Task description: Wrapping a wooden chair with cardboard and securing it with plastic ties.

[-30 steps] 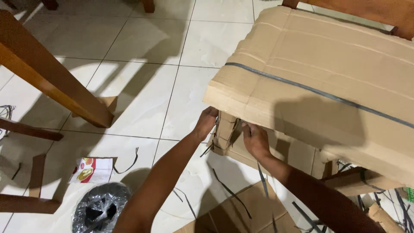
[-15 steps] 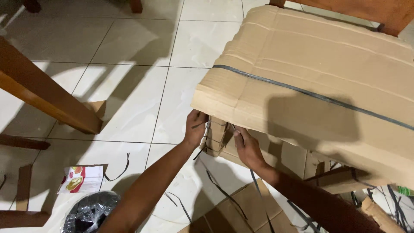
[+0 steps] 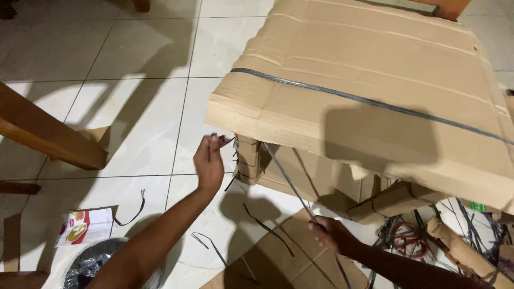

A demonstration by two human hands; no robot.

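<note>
The floor (image 3: pixel 134 107) is laid with pale glossy tiles and crossed by hard shadows. Along its left edge stands a slanting wooden furniture leg (image 3: pixel 48 140); below it, near the lower left corner, lie a small printed carton (image 3: pixel 85 226) and a dark crumpled plastic bag (image 3: pixel 99 262). Short offcuts of black strap (image 3: pixel 206 242) are scattered on the tiles.

The left hand (image 3: pixel 209 160) is raised beside the near left corner of the large cardboard-wrapped package (image 3: pixel 375 101). Its fingers are pinched on the dark end of a strap; how firmly cannot be told.

The package fills the upper right of the view, tilted, with a cardboard-wrapped leg (image 3: pixel 247 159) under its left corner. One grey strap (image 3: pixel 348 97) crosses its top face intact. A second loose strap (image 3: pixel 289 182) runs from under the left corner down to the right hand (image 3: pixel 329 235), whose fingers are clenched around it and hold it taut over a flat cardboard sheet (image 3: pixel 278 257) on the floor.

Judged progress: partial. Loose offcuts and stripped cardboard suggest several bindings are off; the top strap and most of the wrapping remain.

At the lower right edge lies a tangle of discarded straps (image 3: pixel 407 235) and cardboard scraps (image 3: pixel 455 249).
</note>
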